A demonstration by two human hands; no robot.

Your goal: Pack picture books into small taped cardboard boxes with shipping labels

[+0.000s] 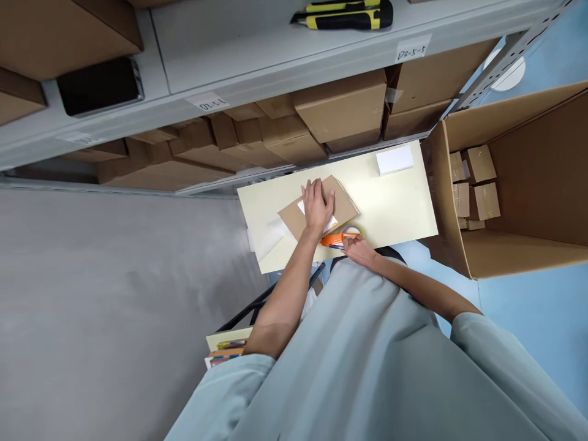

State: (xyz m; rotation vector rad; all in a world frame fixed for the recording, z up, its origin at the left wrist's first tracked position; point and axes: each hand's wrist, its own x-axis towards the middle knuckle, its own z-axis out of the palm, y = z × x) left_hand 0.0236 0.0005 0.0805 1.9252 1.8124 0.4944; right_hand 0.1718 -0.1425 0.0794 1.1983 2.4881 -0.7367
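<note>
My left hand (316,207) lies flat on a small brown cardboard box (340,197), fingers stretched out and the thumb apart. Under that palm, a white label (331,224) on the box is partly covered. My right hand (361,251) is closed around an orange tape dispenser (334,239) beside the near edge of the box. A roll of tape (353,229) shows at the dispenser, partly hidden by my fingers. Both the box and the dispenser are over a pale yellow tabletop (399,202).
White paper slips (395,160) lie at the table's far right. A large open carton (478,257) with several small boxes stands to the right. Beyond the table runs a grey shelf (257,55) with cartons, a black-and-yellow utility knife (344,15) and a dark phone-like device (100,87).
</note>
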